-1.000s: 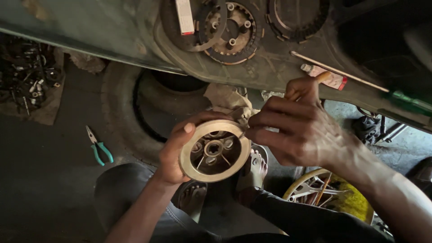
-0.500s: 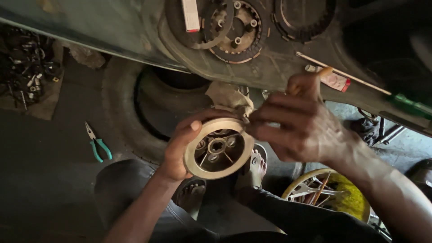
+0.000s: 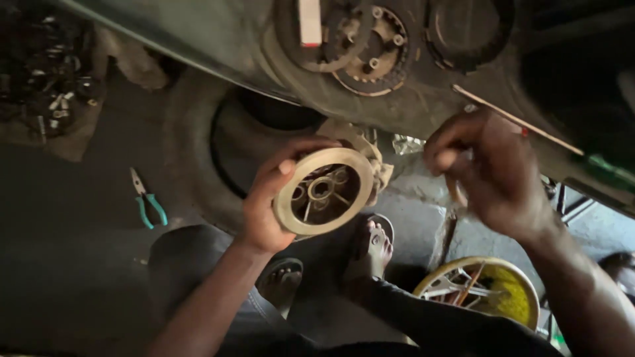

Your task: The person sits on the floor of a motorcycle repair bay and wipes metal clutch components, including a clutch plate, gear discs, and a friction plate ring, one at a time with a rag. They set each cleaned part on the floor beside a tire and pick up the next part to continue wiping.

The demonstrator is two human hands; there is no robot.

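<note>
Pale metal: a round drum-like part [image 3: 324, 190], ribbed inside with a small hub at its centre, sits just left of the frame's middle, held up in the air by the left hand [image 3: 268, 201]. The thumb lies across the rim at about 10 o'clock and the fingers wrap behind, so the left fingers are closed on the part. A crumpled cloth [image 3: 367, 155] shows behind the rim at 1 o'clock, touching it.

The right hand [image 3: 493, 168], at 3 o'clock from the part and apart from it, is curled round a thin stick-like tool [image 3: 456, 188] (its tip is blurred, its kind cannot be told). The fingers are closed on that tool.

Surroundings: above, at 12 o'clock, a dark engine casing [image 3: 410, 99] with a toothed clutch wheel [image 3: 374, 49] exposed; a black tyre [image 3: 198, 152] lies on the floor at 9 o'clock of the part; teal-handled pliers [image 3: 149, 201] further left; a yellow dish [image 3: 503, 294] of small pieces at 5 o'clock; sandalled feet [image 3: 367, 248] below the part.

Step in hand, as judged: the part is being held face-up for inspection or cleaning of its inner ribs. The next move would call for bringing the tool tip across to the hub while the left hand keeps the rim steady.
</note>
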